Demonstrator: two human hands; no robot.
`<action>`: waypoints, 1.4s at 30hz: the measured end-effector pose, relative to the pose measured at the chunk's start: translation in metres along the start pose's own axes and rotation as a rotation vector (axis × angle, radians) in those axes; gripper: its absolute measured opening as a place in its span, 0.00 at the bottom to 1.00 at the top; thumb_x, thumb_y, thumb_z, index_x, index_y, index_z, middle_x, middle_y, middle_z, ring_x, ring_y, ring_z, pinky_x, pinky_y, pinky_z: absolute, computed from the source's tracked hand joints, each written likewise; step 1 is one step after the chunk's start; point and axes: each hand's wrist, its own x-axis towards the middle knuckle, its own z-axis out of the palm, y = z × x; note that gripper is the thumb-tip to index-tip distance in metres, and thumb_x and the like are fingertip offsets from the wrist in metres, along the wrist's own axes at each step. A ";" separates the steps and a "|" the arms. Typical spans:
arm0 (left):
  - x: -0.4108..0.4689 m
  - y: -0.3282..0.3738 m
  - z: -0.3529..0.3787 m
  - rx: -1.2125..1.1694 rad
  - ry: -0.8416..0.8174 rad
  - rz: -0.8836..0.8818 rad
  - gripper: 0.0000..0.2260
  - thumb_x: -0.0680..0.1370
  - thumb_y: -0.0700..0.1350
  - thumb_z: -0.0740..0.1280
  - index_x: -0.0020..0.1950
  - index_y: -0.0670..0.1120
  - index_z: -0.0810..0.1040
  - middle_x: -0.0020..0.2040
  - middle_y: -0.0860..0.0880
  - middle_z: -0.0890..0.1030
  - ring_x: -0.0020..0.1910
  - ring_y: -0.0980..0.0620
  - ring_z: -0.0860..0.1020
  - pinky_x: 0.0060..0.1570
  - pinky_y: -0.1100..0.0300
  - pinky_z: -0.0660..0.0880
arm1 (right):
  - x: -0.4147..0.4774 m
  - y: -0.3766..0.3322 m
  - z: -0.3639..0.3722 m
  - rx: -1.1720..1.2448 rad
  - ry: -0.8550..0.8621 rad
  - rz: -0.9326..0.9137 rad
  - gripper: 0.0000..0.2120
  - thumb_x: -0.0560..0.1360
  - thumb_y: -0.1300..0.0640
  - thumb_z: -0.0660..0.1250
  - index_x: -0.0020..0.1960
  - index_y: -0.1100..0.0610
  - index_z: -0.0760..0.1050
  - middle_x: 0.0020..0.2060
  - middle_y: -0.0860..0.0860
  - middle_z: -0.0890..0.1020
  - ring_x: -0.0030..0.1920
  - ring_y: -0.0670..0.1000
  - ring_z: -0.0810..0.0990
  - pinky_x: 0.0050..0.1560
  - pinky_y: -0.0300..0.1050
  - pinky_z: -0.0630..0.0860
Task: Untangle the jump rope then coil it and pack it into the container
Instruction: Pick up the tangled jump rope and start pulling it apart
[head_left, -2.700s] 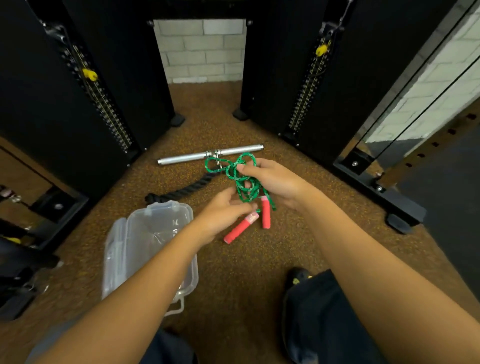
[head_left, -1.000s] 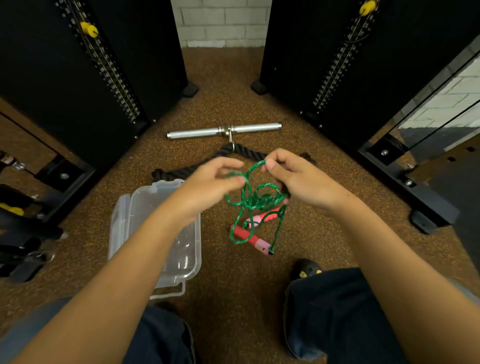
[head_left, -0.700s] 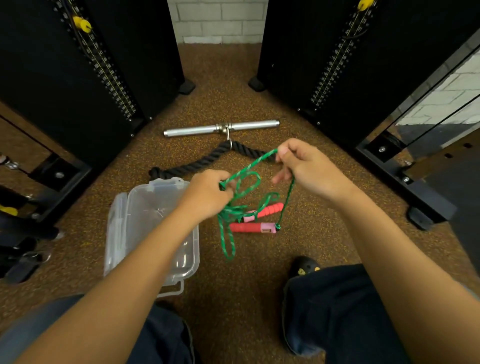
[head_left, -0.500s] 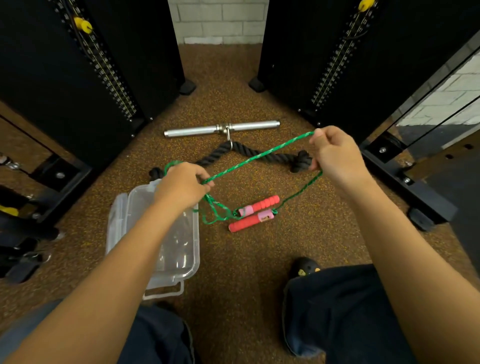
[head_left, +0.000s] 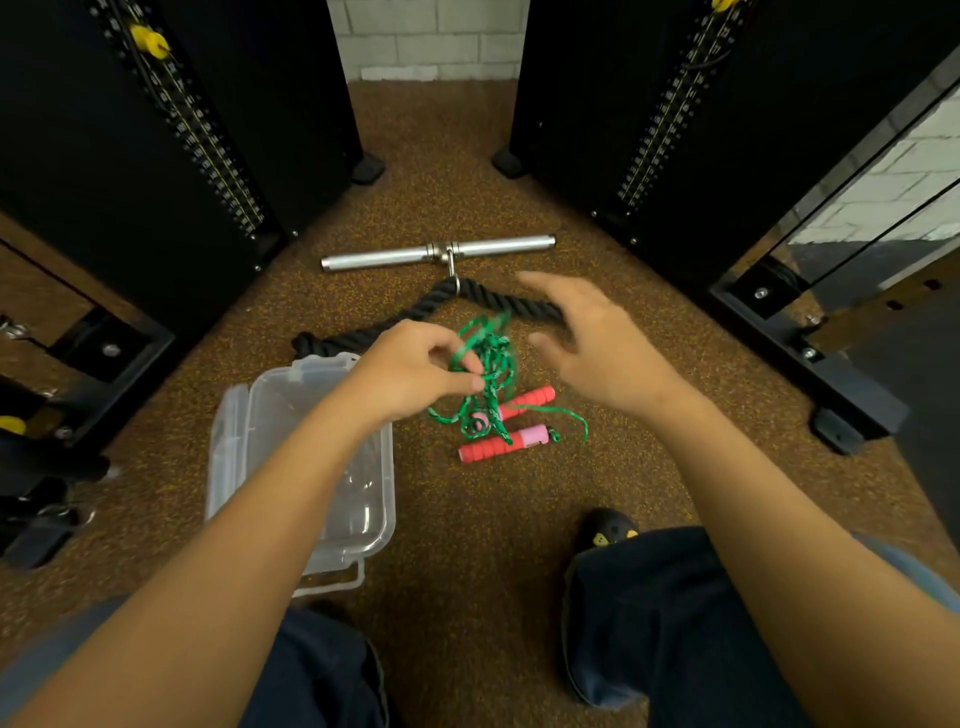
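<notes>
The green jump rope (head_left: 488, 364) hangs in a loose bunch from my left hand (head_left: 415, 369), which pinches it above the floor. Its two red and pink handles (head_left: 506, 441) lie on the brown floor just below the bunch. My right hand (head_left: 592, 338) hovers to the right of the rope with fingers spread, and it holds nothing. The clear plastic container (head_left: 249, 415) stands open on the floor at the left, partly covered by my left forearm.
A chrome bar (head_left: 436, 253) and a thick black rope attachment (head_left: 395, 325) lie on the floor beyond the hands. Black weight-stack towers (head_left: 156, 156) stand at left and right. My knees and a dark shoe (head_left: 605, 532) are at the bottom.
Half a second ago both hands held the rope stretched taut between them. My right hand has let go and the rope has dropped into a loose bunch under my left hand.
</notes>
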 end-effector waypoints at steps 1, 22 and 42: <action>0.000 0.002 0.002 -0.025 -0.013 0.013 0.05 0.68 0.44 0.75 0.38 0.52 0.80 0.39 0.48 0.82 0.38 0.53 0.76 0.45 0.58 0.71 | -0.001 -0.005 0.006 0.005 -0.050 -0.121 0.26 0.77 0.59 0.63 0.73 0.50 0.61 0.70 0.51 0.68 0.70 0.49 0.64 0.72 0.42 0.57; 0.004 -0.014 -0.008 0.468 0.008 -0.108 0.07 0.72 0.41 0.67 0.44 0.52 0.71 0.44 0.52 0.73 0.55 0.45 0.74 0.59 0.51 0.67 | 0.010 0.020 -0.011 0.252 0.536 0.323 0.09 0.79 0.52 0.58 0.48 0.55 0.74 0.38 0.57 0.83 0.37 0.57 0.80 0.33 0.45 0.73; -0.004 0.017 -0.013 -0.557 -0.007 0.149 0.13 0.75 0.31 0.59 0.39 0.46 0.78 0.42 0.53 0.82 0.40 0.64 0.78 0.47 0.65 0.69 | 0.003 0.001 0.024 -0.017 -0.299 -0.080 0.24 0.76 0.49 0.65 0.68 0.58 0.68 0.67 0.55 0.71 0.67 0.54 0.67 0.67 0.43 0.60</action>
